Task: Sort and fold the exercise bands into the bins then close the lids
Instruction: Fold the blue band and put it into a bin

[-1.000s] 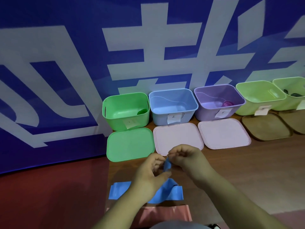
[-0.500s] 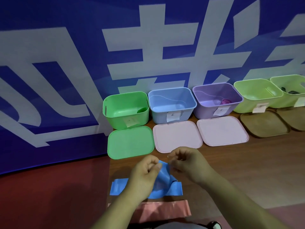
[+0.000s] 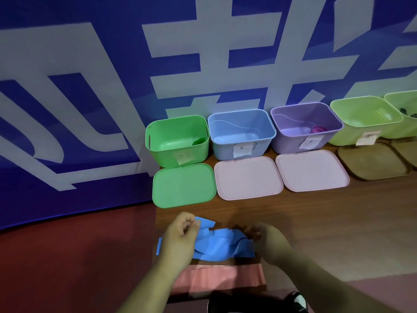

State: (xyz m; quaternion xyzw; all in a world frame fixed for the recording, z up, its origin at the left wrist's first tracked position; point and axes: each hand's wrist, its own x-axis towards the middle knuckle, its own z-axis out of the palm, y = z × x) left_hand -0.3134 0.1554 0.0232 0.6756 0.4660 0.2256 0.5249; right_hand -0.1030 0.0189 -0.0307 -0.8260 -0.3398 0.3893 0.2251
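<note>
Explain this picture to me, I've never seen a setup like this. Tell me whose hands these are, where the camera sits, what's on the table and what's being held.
There is no machine here. These are a person's two bare hands, filmed by one wide-angle camera worn on their head, looking forward and down.

On the wooden table a row of open bins stands against a blue banner: a green bin, a blue bin, a purple bin and lime bins at the right. The lids lie flat in front of them, such as the green lid.

The left hand pinches one end of a blue band. The right hand is blurred but seems to grip the other end, and the band is crumpled between them. A pink band lies flat nearer the person.
</note>
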